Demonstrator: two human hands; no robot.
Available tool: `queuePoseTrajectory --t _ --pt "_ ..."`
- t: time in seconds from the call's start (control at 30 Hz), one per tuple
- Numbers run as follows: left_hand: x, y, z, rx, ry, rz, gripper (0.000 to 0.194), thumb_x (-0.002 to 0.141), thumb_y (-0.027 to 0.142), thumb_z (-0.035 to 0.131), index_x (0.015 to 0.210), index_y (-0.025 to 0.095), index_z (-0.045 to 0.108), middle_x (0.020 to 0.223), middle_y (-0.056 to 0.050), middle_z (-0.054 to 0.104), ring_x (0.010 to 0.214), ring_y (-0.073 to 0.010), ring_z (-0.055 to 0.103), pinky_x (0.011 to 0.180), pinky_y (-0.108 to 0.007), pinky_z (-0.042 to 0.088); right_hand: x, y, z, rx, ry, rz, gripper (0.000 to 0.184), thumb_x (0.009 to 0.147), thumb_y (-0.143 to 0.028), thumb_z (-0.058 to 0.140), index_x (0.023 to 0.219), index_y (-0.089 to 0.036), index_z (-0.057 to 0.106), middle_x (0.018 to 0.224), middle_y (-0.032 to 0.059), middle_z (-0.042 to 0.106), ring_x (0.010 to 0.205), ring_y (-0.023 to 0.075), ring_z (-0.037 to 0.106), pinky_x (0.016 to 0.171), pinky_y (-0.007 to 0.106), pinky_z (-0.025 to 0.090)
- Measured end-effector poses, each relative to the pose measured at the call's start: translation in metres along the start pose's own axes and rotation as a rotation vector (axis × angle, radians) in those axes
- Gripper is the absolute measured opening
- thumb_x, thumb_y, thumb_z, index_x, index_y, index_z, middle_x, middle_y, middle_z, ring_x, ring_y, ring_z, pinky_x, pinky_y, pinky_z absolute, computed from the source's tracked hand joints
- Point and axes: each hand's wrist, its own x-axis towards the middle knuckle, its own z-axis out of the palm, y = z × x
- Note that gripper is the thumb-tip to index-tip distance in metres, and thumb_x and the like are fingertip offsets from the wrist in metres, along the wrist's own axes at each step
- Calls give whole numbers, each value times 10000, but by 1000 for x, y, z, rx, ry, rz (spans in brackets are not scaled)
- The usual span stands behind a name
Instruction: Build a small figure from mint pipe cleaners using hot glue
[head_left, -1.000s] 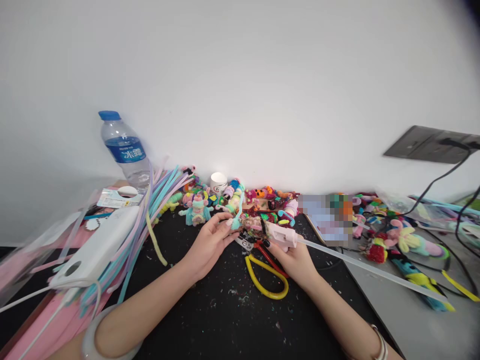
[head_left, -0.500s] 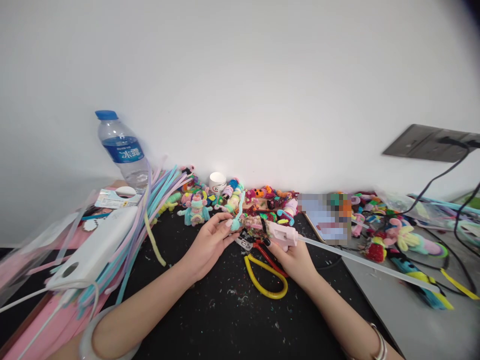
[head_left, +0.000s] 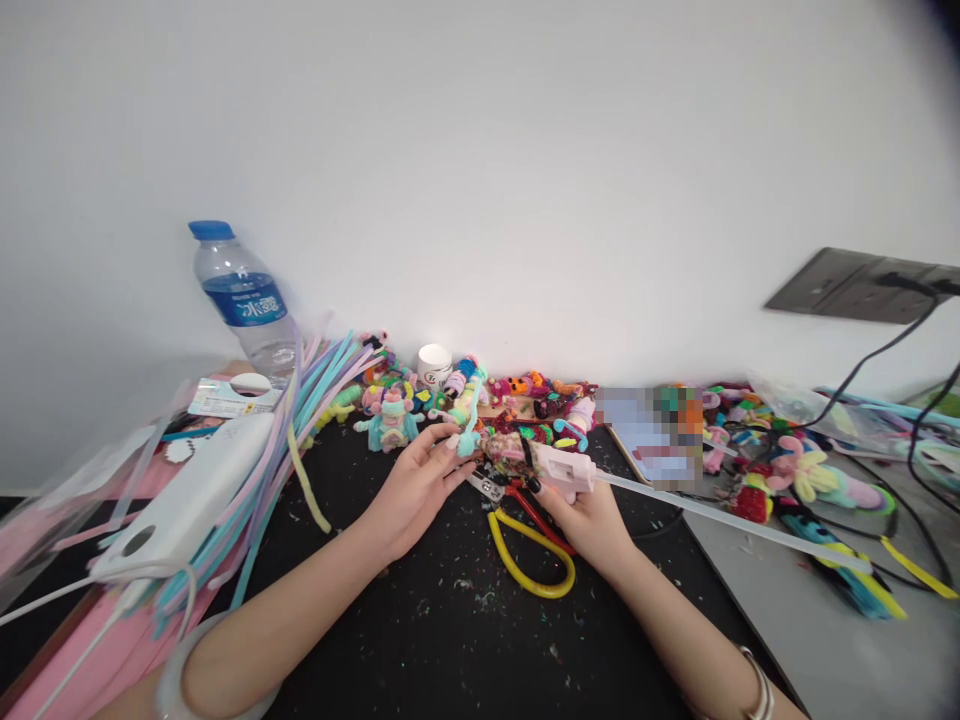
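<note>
Between the fingertips of my left hand (head_left: 421,485) is a small light-blue pipe cleaner piece (head_left: 468,440), with one thin end sticking upward. My right hand (head_left: 586,518) is wrapped round a pale pink glue gun (head_left: 561,468), whose nozzle end is crusted and points left at the blue piece. I cannot tell whether nozzle and piece touch. A clear glue stick (head_left: 735,520) runs out of the gun's back to the right. Below the gun lie scissors (head_left: 544,590) with yellow and red handles, their blades partly hidden by my hands.
A bundle of pastel pipe cleaners (head_left: 289,435) lies left, beside a white power strip (head_left: 191,490) and a water bottle (head_left: 244,300). Finished fuzzy figures (head_left: 391,420), a paper cup (head_left: 434,366) and a phone (head_left: 645,440) line the wall. Black cables (head_left: 911,420) hang at right.
The thin upright end of the blue piece has shifted slightly left and down with my left fingers. The glue stick's tail has drawn in a little toward the gun.
</note>
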Motion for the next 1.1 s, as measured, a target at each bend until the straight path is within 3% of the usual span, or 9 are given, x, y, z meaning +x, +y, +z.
queuePoseTrajectory --t 0.5,0.8,0.97,1.1 --pt "1 0 -1 -8 36 -12 162 766 263 634 917 243 577 938 -4 654 908 -154 602 892 -347 415 0 -1 1 -17 -41 -24 264 800 -240 525 1035 -181 630 1000 88 687 908 247 638 777 361 506" --pt "2 0 -2 -14 69 12 159 761 277 639 906 235 589 927 -9 655 919 -159 595 904 -352 400 1 -6 0 -171 -46 -68 160 786 -267 524 691 -177 616 619 29 633 553 166 573 558 265 467" --pt "3 2 -2 -23 124 37 150 750 279 650 882 238 591 897 1 655 895 -148 599 897 -340 403 -1 0 -2 -232 79 -7 124 797 -275 518 816 -186 603 710 36 650 621 176 601 590 258 468" --pt "2 3 0 3 122 44 189 726 291 670 883 226 587 869 -2 651 866 -149 602 866 -334 425 2 1 -6 -321 91 113 216 812 -277 495 1005 -206 560 888 54 661 769 209 626 667 285 470"
